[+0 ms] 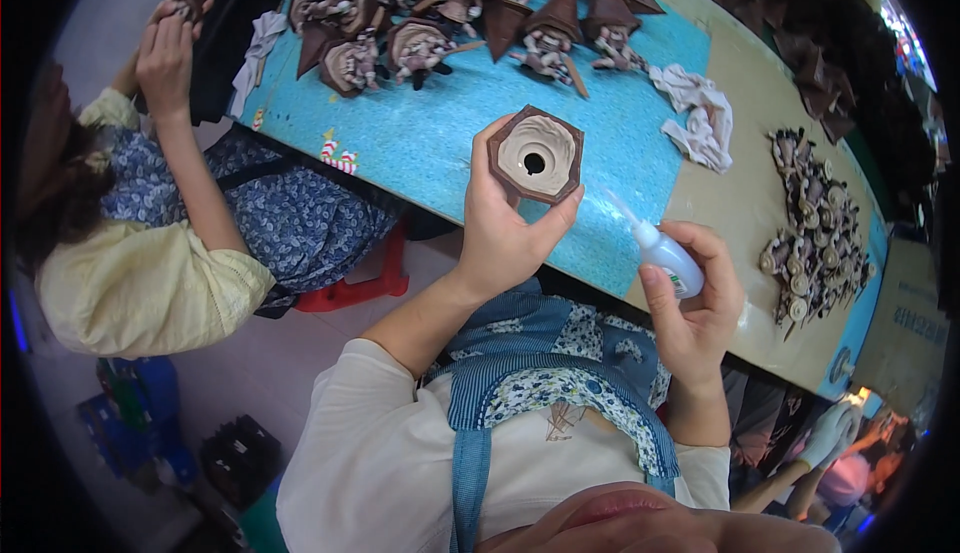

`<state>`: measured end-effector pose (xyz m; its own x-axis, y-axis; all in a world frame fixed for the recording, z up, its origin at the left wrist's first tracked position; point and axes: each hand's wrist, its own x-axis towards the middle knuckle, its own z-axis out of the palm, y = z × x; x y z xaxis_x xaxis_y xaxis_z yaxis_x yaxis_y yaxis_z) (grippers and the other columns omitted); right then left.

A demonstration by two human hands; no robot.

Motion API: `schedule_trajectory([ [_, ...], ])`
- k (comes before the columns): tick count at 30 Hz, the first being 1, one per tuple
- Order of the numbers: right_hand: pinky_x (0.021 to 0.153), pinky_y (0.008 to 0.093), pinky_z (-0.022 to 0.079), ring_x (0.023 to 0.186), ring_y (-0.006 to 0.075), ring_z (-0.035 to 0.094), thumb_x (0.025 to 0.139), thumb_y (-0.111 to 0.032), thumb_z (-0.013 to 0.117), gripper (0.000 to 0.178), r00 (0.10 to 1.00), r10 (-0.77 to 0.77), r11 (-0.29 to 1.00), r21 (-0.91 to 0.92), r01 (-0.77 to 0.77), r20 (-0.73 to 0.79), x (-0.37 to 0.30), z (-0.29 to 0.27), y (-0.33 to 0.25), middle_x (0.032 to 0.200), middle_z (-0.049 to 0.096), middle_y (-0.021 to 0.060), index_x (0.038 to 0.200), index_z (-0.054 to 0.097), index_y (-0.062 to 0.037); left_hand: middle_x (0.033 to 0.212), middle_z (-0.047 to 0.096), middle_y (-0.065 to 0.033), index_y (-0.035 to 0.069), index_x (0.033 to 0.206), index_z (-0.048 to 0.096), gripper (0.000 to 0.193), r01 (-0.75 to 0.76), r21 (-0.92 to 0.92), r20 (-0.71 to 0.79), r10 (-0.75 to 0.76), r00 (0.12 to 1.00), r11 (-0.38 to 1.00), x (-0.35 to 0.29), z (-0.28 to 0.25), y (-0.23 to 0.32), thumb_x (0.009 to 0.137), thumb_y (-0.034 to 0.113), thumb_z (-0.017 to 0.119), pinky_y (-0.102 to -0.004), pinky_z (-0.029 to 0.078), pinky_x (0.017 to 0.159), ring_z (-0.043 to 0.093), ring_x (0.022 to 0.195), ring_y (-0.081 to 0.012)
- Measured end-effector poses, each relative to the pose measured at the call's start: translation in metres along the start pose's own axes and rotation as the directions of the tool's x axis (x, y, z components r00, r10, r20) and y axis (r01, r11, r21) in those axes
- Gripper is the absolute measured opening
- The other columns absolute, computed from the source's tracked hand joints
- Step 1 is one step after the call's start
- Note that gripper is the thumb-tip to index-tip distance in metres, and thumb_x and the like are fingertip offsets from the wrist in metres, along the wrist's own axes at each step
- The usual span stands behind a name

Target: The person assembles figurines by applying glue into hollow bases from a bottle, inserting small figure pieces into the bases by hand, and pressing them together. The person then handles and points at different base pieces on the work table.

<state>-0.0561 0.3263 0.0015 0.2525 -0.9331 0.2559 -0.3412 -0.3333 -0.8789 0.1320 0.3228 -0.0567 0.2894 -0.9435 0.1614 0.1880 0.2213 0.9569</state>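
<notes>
My left hand (505, 238) is closed around a brown six-sided piece (553, 145), held over the near part of the table. Its hollow, cream-coloured inside faces up, with a round dark hole at the bottom. Just to the right, my right hand (700, 318) grips a small squeeze bottle (672, 263), pale blue with a thin clear nozzle. The nozzle tilts up and left toward the brown piece, apart from it. Whether any liquid leaves the tip cannot be made out.
Several brown pointed pieces with small figures (420, 48) crowd the table's far side. A crumpled white cloth (705, 123) lies right of them. Small figure parts (815, 228) are heaped at the right. At left, a co-worker's hands (168, 58) hold a dark piece; a red stool (375, 278) stands nearby.
</notes>
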Motion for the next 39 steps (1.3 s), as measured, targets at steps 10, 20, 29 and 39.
schedule_trajectory([
  [10,0.068,0.0324,0.050,0.078,0.0257,0.064,0.080,0.000,0.070,0.026,0.987,-0.148,0.970,-0.188,0.156,0.060,0.037,0.049,-0.018,0.092,0.063,0.0154,0.105,0.061,0.0025,0.123,0.052,-0.0129,-0.002,0.135,0.031,0.066,-0.101,-0.031,-0.146,0.095,0.985,0.994,0.007,-0.023,-0.009,0.082,-0.005,0.069,-0.0313,0.046,0.096,0.055,0.113,-0.0185],
  [20,0.067,0.0330,0.050,0.079,0.0260,0.064,0.079,0.001,0.071,0.027,0.990,-0.121,0.964,-0.232,0.133,0.067,0.042,0.058,-0.024,0.092,0.063,0.0154,0.104,0.061,0.0024,0.123,0.052,-0.0122,-0.002,0.136,0.031,0.066,-0.100,-0.045,-0.158,0.092,0.983,0.994,0.010,-0.028,-0.014,0.082,-0.005,0.068,-0.0294,0.046,0.091,0.054,0.112,-0.0174],
  [29,0.069,0.0338,0.051,0.079,0.0267,0.064,0.079,0.001,0.071,0.026,0.993,-0.093,0.977,-0.185,0.104,0.069,0.044,0.063,-0.025,0.092,0.063,0.0159,0.104,0.061,0.0026,0.123,0.053,-0.0118,-0.002,0.135,0.032,0.065,-0.107,-0.016,-0.169,0.103,0.980,0.994,0.009,-0.028,-0.013,0.082,-0.004,0.069,-0.0284,0.046,0.089,0.055,0.110,-0.0163],
  [39,0.070,0.0343,0.051,0.080,0.0282,0.064,0.079,0.000,0.071,0.026,0.986,-0.143,0.975,-0.156,0.155,0.089,0.050,0.071,-0.026,0.092,0.063,0.0163,0.103,0.061,0.0029,0.123,0.053,-0.0118,-0.001,0.135,0.031,0.065,-0.118,-0.022,-0.159,0.113,0.981,0.993,0.008,-0.027,-0.011,0.082,-0.006,0.068,-0.0283,0.046,0.090,0.055,0.111,-0.0167],
])
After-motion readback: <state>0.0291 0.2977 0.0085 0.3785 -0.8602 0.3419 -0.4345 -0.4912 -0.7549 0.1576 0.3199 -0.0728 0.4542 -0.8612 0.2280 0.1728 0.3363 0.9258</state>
